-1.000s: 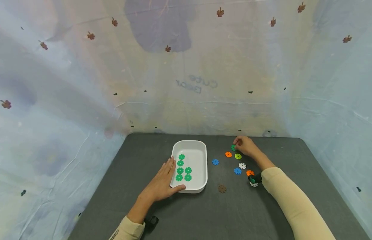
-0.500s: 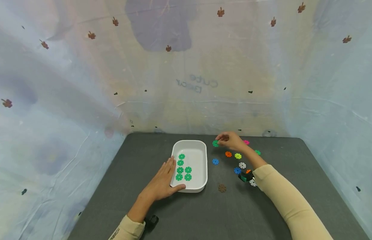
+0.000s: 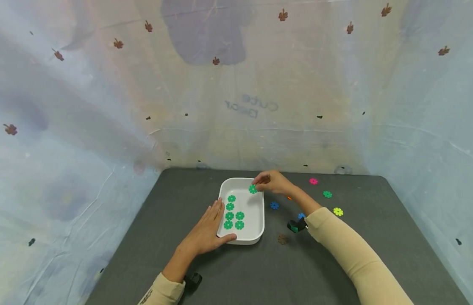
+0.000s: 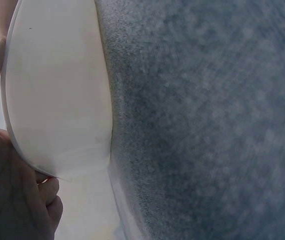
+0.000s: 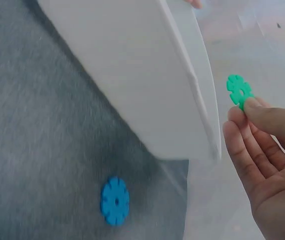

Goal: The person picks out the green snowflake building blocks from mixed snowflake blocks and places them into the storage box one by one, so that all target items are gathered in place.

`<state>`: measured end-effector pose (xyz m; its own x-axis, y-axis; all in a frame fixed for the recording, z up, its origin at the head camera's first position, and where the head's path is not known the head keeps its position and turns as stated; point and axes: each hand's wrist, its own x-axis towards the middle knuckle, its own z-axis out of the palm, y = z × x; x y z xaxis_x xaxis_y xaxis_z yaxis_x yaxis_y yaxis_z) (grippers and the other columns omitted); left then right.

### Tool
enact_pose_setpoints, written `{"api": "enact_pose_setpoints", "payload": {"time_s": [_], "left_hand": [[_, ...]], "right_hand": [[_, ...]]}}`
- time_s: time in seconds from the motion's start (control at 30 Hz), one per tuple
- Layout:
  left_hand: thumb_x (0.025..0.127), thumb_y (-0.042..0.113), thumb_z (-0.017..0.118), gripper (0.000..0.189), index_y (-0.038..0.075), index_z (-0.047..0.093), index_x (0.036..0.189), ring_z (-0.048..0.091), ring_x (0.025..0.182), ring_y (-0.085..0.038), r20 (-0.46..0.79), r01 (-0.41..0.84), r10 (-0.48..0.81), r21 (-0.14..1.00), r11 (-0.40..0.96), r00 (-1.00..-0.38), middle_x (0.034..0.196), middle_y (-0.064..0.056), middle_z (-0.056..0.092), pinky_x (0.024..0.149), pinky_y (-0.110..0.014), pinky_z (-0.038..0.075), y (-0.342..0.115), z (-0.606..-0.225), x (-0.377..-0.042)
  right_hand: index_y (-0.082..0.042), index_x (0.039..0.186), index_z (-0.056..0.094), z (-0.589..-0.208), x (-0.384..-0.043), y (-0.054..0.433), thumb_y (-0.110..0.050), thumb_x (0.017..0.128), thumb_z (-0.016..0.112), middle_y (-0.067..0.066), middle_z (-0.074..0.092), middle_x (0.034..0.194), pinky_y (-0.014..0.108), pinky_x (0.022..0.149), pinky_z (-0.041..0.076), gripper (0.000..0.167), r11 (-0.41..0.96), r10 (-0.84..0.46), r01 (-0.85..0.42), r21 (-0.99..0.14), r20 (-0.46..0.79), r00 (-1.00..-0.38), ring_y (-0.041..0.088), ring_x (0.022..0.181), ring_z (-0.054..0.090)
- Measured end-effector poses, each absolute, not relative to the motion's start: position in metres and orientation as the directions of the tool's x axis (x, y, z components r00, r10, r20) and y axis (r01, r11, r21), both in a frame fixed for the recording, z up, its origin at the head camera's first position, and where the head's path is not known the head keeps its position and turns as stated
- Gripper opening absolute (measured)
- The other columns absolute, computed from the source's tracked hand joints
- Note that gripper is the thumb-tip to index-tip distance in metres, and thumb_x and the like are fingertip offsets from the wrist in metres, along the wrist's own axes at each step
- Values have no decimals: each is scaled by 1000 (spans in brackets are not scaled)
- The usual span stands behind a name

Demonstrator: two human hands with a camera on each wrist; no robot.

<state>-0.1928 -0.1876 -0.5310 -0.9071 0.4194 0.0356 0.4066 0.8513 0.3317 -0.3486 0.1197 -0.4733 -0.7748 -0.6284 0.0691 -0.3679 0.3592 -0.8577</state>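
Observation:
My right hand (image 3: 275,182) pinches a green notched disc (image 3: 253,189) between thumb and fingertips, above the far right corner of a white tray (image 3: 258,212). In the right wrist view the green disc (image 5: 240,92) stands on edge beyond the tray's rim, one end in the pinch. My left hand (image 3: 205,232) lies along the tray's left side, fingers straight, thumb on the near rim. Its thumb and fingers also show at the tray wall (image 4: 57,90) in the left wrist view. Inside the tray several green discs (image 3: 229,216) lie flat in its left part.
Right of the tray, loose discs lie on the grey table (image 3: 236,275): blue (image 3: 274,205), brown (image 3: 282,239), pink (image 3: 313,181), green (image 3: 327,194) and yellow (image 3: 338,212). My right forearm hides others. A printed sheet (image 3: 236,106) hangs behind the table.
My right hand has carried the green disc leftward from the loose discs to over the tray. Its forearm now covers some discs and uncovers others. The left hand keeps its place.

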Motion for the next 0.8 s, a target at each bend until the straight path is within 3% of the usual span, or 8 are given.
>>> {"api": "enact_pose_setpoints", "payload": {"time_s": [0.23,0.37,0.47,0.6,0.8], "left_hand": [[96,78,59,120,0,9,171,3,167,-28,23,401,419,343,849,-908,180,-14,1,135,-50,11,-187,-529,-193],[97,78,58,119,0,8,171,3,167,-28,26,405,421,338,850,-906,180,-14,1,135,-51,12,-187,-529,-193],[97,78,59,118,-1,10,171,6,167,-30,39,415,426,331,848,-904,180,-16,3,135,-52,13,-187,-530,-192],[97,77,59,118,-2,12,171,7,167,-30,53,424,431,313,850,-901,180,-18,5,134,-52,14,-187,-529,-192],[97,77,59,118,-4,13,170,10,167,-31,69,439,439,291,850,-896,179,-18,8,134,-53,16,-187,-527,-191]], "right_hand": [[4,117,77,-482,-355,94,0,102,73,16,78,102,65,93,58,16,351,-693,-405,-844,57,-719,29,93,76],[5,115,76,-486,-357,82,2,101,72,16,77,100,66,95,58,15,381,-707,-369,-848,-10,-707,39,96,75],[6,115,76,-487,-356,73,3,102,70,15,77,97,59,93,61,14,419,-712,-363,-832,-53,-700,42,97,75],[4,114,76,-488,-356,64,2,102,71,13,76,95,41,82,64,13,479,-715,-404,-779,-79,-695,30,88,74],[4,111,77,-491,-355,53,3,100,70,13,77,92,25,67,55,13,537,-713,-441,-719,-108,-693,20,78,69]]}}
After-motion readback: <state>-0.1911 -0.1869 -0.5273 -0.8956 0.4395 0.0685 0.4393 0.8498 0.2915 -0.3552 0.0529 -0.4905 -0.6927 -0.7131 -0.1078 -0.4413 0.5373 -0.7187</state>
